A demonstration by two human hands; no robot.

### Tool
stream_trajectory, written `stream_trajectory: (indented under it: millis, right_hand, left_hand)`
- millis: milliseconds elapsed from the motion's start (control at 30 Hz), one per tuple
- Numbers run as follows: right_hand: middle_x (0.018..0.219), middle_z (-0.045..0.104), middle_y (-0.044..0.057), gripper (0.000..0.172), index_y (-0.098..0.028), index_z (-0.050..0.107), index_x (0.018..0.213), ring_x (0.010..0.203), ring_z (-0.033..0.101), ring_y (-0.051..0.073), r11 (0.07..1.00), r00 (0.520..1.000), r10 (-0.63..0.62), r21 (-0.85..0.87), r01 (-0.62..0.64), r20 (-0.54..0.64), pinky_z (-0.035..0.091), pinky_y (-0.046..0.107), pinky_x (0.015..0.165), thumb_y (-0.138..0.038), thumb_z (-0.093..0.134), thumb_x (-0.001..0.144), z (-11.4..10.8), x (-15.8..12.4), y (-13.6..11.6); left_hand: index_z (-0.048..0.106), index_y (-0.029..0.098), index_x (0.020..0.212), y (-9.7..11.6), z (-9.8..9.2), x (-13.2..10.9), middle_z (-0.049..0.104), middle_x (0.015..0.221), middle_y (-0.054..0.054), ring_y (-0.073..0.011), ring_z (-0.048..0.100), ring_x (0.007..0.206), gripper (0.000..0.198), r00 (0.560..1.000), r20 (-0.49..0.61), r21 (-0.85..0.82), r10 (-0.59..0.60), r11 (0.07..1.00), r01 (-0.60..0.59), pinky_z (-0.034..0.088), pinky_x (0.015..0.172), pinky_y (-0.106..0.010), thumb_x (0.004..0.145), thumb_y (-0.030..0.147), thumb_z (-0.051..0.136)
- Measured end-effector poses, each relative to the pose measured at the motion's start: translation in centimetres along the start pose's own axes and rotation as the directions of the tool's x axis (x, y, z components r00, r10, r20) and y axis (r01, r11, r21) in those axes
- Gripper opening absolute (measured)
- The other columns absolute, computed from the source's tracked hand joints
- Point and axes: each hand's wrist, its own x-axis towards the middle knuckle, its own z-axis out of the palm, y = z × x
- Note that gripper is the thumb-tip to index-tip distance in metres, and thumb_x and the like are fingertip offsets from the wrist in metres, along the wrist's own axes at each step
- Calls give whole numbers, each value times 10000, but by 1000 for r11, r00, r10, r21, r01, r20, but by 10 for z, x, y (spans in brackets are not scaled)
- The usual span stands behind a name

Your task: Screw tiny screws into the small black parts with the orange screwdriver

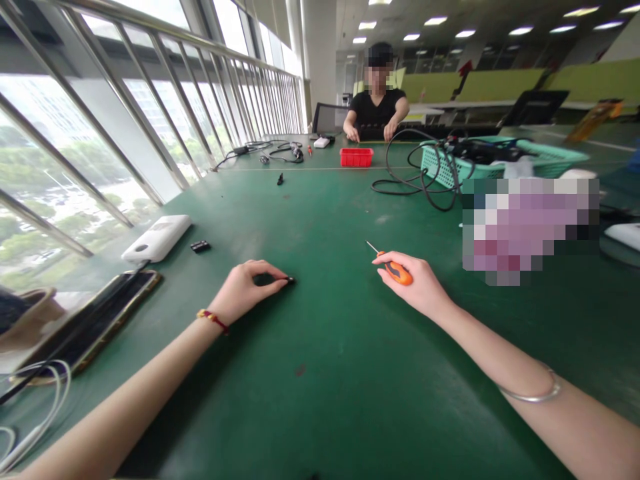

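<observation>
Between the thumb and forefinger of my left hand (245, 285) is a small black piece (290, 281), too small to name, close to the green tabletop (320, 333). My right hand (417, 280) is closed around a screwdriver (399, 272) with an orange and dark grey handle. The screwdriver's thin metal shaft points up and left, away from me, and its tip touches nothing but may hover just over the table. A gap of bare tabletop separates the two hands. Left of my left hand lies a small black block-like part (200, 247).
At left lie a white power bank (157, 238), a phone (100, 320) and a white cable (55, 400). Farther off are a red bin (356, 158), black cables (285, 150) and a teal basket (440, 170). Across the table sits a person (379, 100). A railing (200, 47) runs along the left.
</observation>
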Motion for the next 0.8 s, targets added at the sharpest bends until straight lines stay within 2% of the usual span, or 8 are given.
stream_trajectory:
  millis: [133, 233, 367, 467, 800]
  right_hand:
    - [940, 661, 27, 152, -207, 620, 895, 838, 620, 164, 998, 998, -48, 33, 47, 29, 455, 275, 764, -246, 551, 766, -1, -1, -4]
    - [939, 645, 28, 168, -211, 615, 917, 840, 608, 164, 995, 990, -104, -1, 104, 94, 449, 272, 761, -260, 561, 766, -2, -2, -9]
    - [873, 617, 17, 210, -227, 615, 945, 739, 565, 153, 974, 973, -136, -155, 166, 186, 429, 279, 712, -284, 600, 743, 0, -3, -14]
    - [841, 610, 15, 178, -224, 619, 917, 696, 534, 146, 951, 970, -151, -239, 196, 192, 408, 275, 686, -284, 597, 751, 4, -2, -16]
    - [808, 618, 13, 102, -215, 615, 858, 707, 544, 148, 941, 975, -151, -279, 193, 166, 388, 260, 667, -227, 559, 774, 9, -4, -23]
  left_hand:
    - [688, 201, 759, 48, 56, 24, 691, 795, -3, -149, 598, 773, 118, 974, 60, -55, 219, 975, -215, 458, 797, -278, 738, 282, 604]
    - [671, 200, 762, 64, 80, 35, 684, 799, -3, -155, 590, 787, 89, 953, 43, -56, 301, 953, -299, 459, 781, -288, 740, 249, 601]
    - [660, 205, 786, 64, 84, 36, 680, 815, 1, -162, 582, 805, 82, 948, 36, -51, 317, 948, -315, 456, 772, -295, 738, 236, 599]
    - [655, 207, 792, 62, 82, 34, 679, 824, 4, -164, 579, 814, 81, 948, 37, -53, 318, 947, -315, 455, 778, -298, 732, 223, 603]
    - [650, 211, 777, 64, 83, 33, 679, 815, 9, -165, 581, 809, 69, 947, 24, -28, 319, 947, -319, 454, 769, -298, 723, 216, 607]
